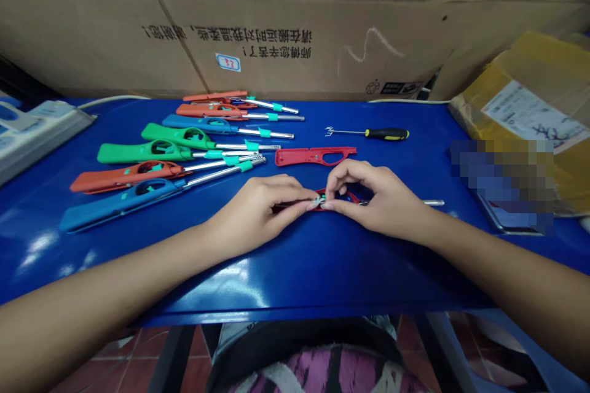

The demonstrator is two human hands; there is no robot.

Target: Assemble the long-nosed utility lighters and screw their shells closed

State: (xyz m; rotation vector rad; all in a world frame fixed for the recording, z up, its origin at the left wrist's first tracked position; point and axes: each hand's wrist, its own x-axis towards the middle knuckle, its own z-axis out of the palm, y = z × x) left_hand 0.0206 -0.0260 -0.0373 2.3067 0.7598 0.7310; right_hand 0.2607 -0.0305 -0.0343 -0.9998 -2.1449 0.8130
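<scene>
At the desk (230,295), the left hand (271,206) and right hand (382,196) were close together, fingertips pinched on the red lighter (353,196) between them; their exact hold on its small inner part could not be told. It looked light, its plastic stiff and smooth, its insides delicate, best gripped by the sides. Its long axis ran crosswise, metal tube (434,202) pointing right. Beyond lay a red cover (299,156), then a screwdriver (396,134).

The rightmost lighter tube (434,202) is silver; the casing half (295,156), red; the table (276,285), blue; the screwdriver (388,134), black and yellow; the clothing (318,368), purple-and-black patterned.
</scene>
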